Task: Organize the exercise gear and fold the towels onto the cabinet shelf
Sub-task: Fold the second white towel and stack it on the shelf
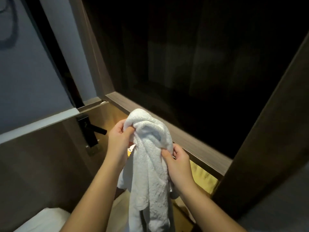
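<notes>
A white terry towel [150,164] hangs bunched and unfolded in front of the open cabinet. My left hand [119,137] grips its top left, thumb tucked into the folds. Lower on the right edge, my right hand [177,162] pinches the cloth. The towel's top sits level with the wooden cabinet shelf edge [192,141], and its lower part drops out of view at the bottom. The space above the shelf is dark; nothing on it can be made out.
A black door handle [90,129] juts from the wooden panel on the left. Under the shelf lies a lit compartment with something yellow [202,176]. The cabinet's upright side panel [267,139] stands at the right. A white cloth [43,220] lies bottom left.
</notes>
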Motion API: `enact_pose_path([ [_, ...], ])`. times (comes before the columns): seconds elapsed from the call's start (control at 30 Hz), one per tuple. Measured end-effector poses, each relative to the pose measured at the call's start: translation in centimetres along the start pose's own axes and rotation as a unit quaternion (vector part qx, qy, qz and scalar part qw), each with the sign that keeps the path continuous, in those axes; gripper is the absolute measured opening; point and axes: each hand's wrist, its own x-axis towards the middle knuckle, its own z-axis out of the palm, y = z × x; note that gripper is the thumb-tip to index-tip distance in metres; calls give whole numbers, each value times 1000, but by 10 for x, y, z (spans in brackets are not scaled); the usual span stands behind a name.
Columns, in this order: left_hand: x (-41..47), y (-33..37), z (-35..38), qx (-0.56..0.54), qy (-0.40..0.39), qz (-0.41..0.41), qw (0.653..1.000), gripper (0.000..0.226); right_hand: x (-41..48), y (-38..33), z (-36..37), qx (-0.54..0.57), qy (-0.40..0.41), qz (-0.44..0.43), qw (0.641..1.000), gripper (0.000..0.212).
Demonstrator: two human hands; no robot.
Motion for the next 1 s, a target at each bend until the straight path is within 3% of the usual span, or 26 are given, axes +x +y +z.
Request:
enact_pose_path([
  [0.23,81,-29,-26,28,-184,-42,982,20,22,36,69,1,145,34,989,7],
  [0.43,103,-70,-50,-11,-273,-45,961,25,16,75,98,-2,188,23,982,8],
  [0.63,96,-145,-80,-64,-278,-20,958,18,-5,144,119,-57,215,-18,975,22],
  [0.77,78,-180,-121,-111,-305,10,946,20,-39,181,140,-79,221,-53,971,19],
  [0.9,61,-174,-167,-167,-323,2,932,22,-74,179,169,-87,257,-61,961,23],
  [1.0,51,-140,-196,-182,-354,20,917,20,-96,140,190,-110,296,-104,943,25],
])
